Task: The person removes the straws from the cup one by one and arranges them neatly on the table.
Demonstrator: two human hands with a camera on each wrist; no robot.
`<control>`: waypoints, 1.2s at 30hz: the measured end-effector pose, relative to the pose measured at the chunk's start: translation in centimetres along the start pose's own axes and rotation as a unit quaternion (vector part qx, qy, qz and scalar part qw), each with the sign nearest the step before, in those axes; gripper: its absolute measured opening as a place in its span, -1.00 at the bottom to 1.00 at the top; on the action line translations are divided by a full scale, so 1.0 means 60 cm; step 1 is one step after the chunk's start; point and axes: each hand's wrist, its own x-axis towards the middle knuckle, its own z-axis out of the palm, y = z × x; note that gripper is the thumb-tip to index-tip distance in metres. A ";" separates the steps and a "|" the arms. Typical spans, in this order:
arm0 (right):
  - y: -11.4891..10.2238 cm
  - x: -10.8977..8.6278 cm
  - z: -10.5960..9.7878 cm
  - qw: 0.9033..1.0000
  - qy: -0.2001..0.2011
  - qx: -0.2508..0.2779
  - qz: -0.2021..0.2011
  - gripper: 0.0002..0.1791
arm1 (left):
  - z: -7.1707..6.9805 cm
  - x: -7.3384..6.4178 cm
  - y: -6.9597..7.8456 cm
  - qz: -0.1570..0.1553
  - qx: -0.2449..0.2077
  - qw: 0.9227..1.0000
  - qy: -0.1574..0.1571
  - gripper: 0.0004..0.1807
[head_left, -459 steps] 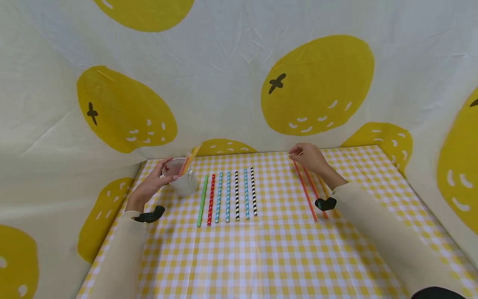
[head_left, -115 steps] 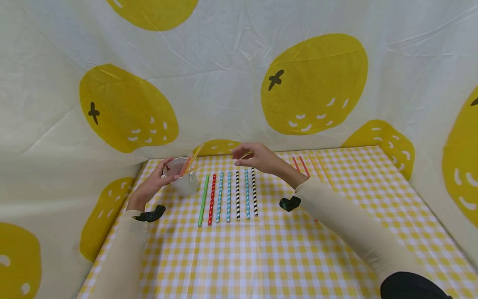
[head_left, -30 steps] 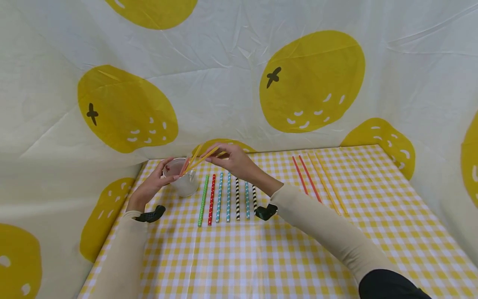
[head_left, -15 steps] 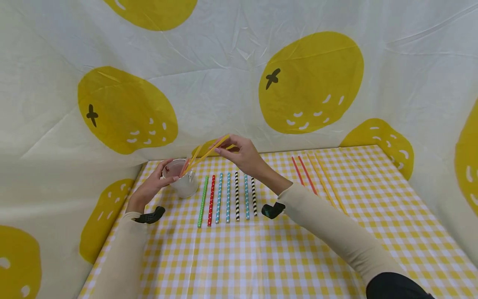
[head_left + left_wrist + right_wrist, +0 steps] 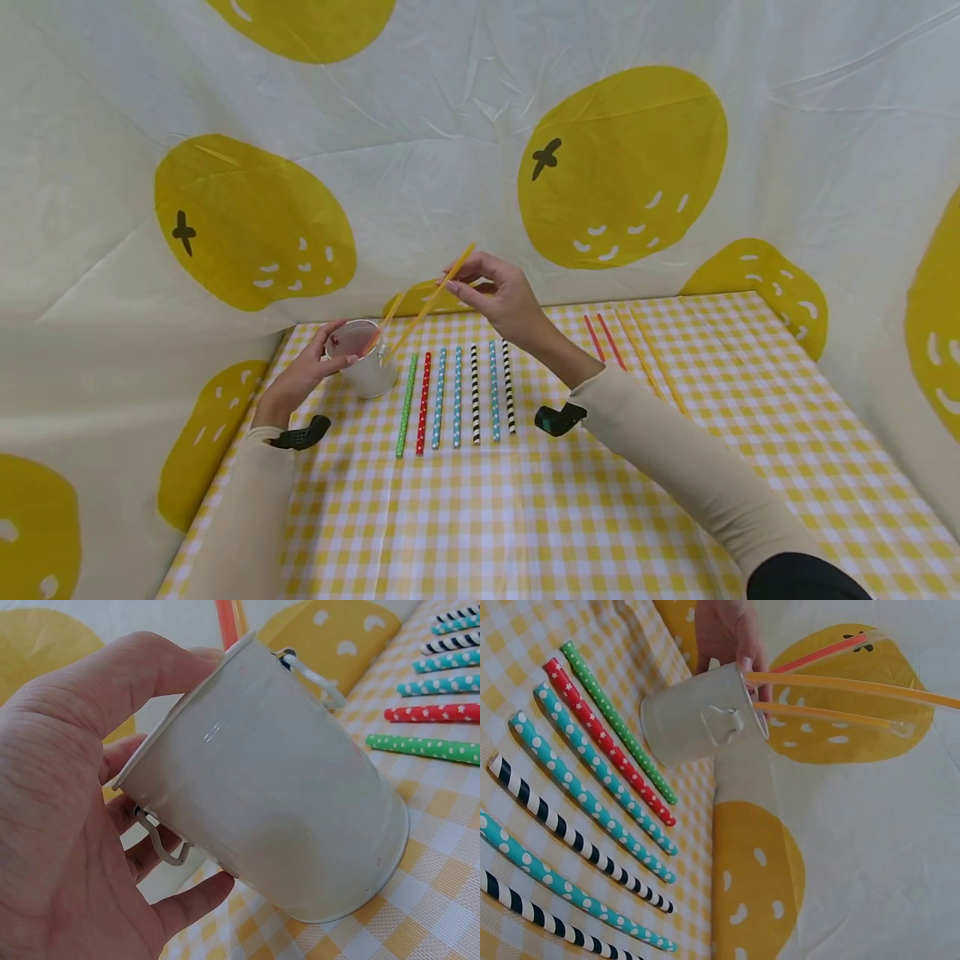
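Note:
My left hand (image 5: 302,377) holds a small white metal bucket (image 5: 262,787) by its rim, thumb across the rim and fingers behind it, the bucket leaning on the back left of the table. With thumb and fingertips my right hand (image 5: 508,302) pinches a yellow plastic straw (image 5: 431,304) up above the bucket, its lower end overlapping the rim by the small handle. In the right wrist view this straw (image 5: 840,685) slants across the mouth. Another yellow straw (image 5: 825,714) and a pinkish-red straw (image 5: 817,652) stick out of the bucket.
Several patterned paper straws lie in a row right of the bucket: green dotted (image 5: 407,406), red starred (image 5: 424,403), blue dotted (image 5: 457,398) and black striped (image 5: 476,395). Farther right lie two red straws (image 5: 611,342) and yellow ones (image 5: 637,350), partly behind my right forearm. A fruit-print cloth (image 5: 435,183) hangs behind.
Since half a second ago my right hand has risen to the right, drawing the yellow straw up to the bucket's rim. Earlier, yellow straws were set down beside the red ones. My left hand has stayed put.

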 end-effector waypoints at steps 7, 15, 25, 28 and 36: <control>0.008 -0.005 -0.018 1.000 -0.011 -0.008 -0.007 -0.82 | 0.005 -0.008 0.017 -0.001 -0.008 1.000 -0.003 -0.06; 0.005 -0.015 -0.047 0.999 -0.016 -0.037 0.025 -0.79 | 0.001 0.003 -0.001 0.004 -0.003 1.000 -0.002 -0.03; -0.001 -0.030 -0.112 0.995 -0.031 -0.058 0.078 -0.74 | 0.000 0.000 0.002 0.003 -0.001 1.000 -0.005 -0.04; -0.002 -0.035 -0.133 0.993 -0.035 -0.063 0.094 -0.70 | 0.000 -0.001 0.003 0.003 0.000 1.000 -0.004 -0.03; -0.003 -0.050 -0.190 0.980 -0.043 -0.096 0.166 -0.63 | 0.003 -0.003 0.005 0.003 0.001 1.000 -0.006 -0.04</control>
